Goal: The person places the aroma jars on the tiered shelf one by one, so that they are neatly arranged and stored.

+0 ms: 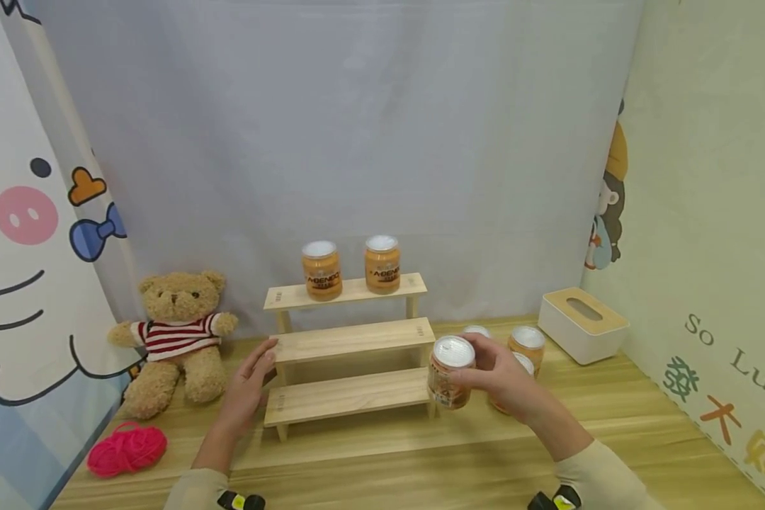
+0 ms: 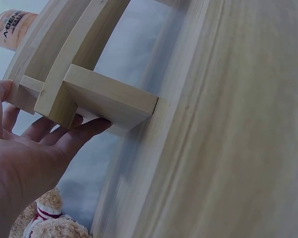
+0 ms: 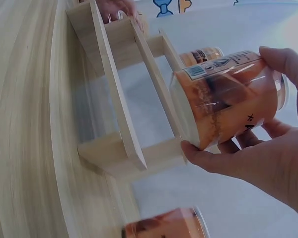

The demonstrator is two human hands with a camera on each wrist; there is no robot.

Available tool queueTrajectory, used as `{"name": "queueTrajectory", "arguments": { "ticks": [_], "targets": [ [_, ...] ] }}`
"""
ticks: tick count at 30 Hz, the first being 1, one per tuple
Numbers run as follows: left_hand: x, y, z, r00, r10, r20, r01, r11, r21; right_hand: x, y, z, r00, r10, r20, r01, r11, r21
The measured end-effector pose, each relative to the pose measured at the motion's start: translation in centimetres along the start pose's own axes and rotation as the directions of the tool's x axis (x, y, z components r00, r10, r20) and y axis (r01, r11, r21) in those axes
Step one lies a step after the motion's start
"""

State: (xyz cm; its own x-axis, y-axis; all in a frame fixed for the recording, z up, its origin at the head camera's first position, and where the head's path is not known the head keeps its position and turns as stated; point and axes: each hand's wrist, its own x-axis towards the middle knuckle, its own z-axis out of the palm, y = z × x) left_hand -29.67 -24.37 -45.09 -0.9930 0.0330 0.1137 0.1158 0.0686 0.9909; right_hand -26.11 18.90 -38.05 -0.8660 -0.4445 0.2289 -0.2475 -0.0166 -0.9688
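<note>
Two orange jars (image 1: pixel 322 273) atop rack (image 1: pixel 353 341), right fingers (image 3: pixel 211 159) gripping another jar (image 3: pixel 233 101), left fingers (image 2: pixel 84 137) outstretched.

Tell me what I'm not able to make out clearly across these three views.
Head view: the lower parts of the jars behind the right hand, which partly covers them.
Left wrist view: much of the bear, cut off by the bottom edge.
Right wrist view: most of the left hand, cut off by the top edge; the held jar's fine print, too small and blurred.
</note>
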Motion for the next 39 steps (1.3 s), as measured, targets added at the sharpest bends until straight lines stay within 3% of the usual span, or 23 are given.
{"name": "queueTrajectory", "arguments": {
  "ticks": [9, 18, 24, 33, 39],
  "targets": [
    [0.1, -0.1, 0.0, 1.0, 0.005, -0.003, -0.005, 1.0, 0.003, 2.9, 0.1, 3.1, 1.0, -0.009, 0.004, 0.009, 0.999, 0.043],
    [0.1, 0.4, 0.1, 1.0, 0.011, 0.001, -0.011, 1.0, 0.022, 6.5, -0.9, 6.2, 0.996, -0.02, -0.084, 0.024, 0.999, 0.039],
    [-0.1, 0.5, 0.1, 1.0, -0.003, -0.012, 0.003, 1.0, 0.01, 9.0, -0.7, 8.3, 0.994, -0.061, -0.087, 0.065, 0.997, 0.043],
    [-0.2, 0.4, -0.2, 0.999, -0.039, -0.029, 0.04, 0.999, 0.022, 12.2, -0.3, 11.2, 0.992, -0.037, -0.118, 0.038, 0.999, 0.009],
    [0.1, 0.6, -0.1, 0.998, -0.053, -0.02, 0.054, 0.998, 0.02, 13.7, 0.0, 12.3, 0.993, -0.059, -0.098, 0.053, 0.997, -0.059]
  ]
}}
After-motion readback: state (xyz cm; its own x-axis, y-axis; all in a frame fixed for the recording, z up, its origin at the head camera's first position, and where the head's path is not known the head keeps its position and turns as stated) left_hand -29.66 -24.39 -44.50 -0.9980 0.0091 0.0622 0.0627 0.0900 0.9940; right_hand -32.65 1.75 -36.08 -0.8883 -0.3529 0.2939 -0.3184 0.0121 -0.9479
